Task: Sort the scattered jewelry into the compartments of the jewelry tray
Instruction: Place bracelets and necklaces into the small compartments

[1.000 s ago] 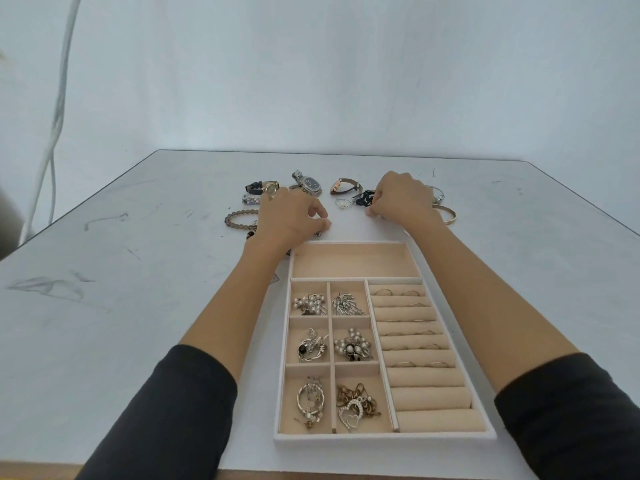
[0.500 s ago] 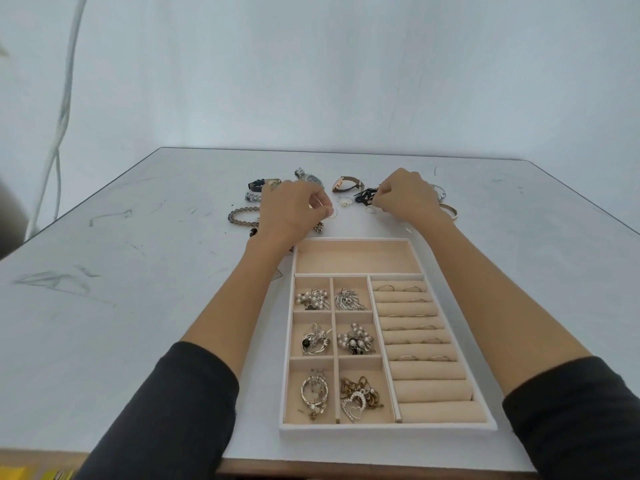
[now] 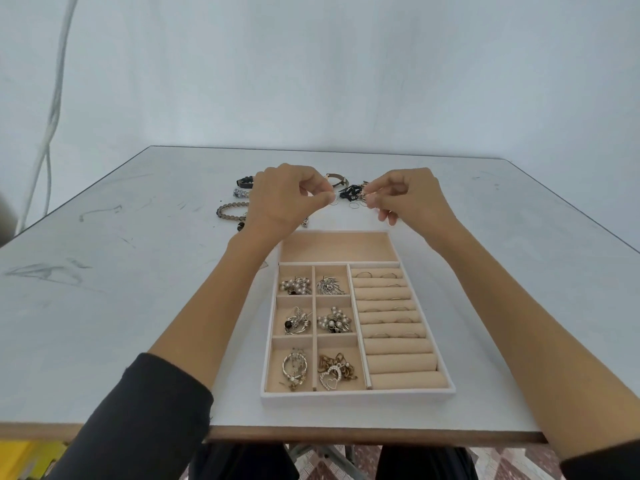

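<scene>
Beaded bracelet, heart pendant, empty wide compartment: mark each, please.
Beaded bracelet (image 3: pixel 231 204), head view, on its visible beads.
Heart pendant (image 3: pixel 331 383), head view, on the small heart.
Empty wide compartment (image 3: pixel 337 249), head view, on its bare floor.

no readable text, labels, brands or numbers, jewelry markings too small to tell

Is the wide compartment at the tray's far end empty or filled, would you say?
Empty: the wide far compartment shows only bare beige lining.
</scene>
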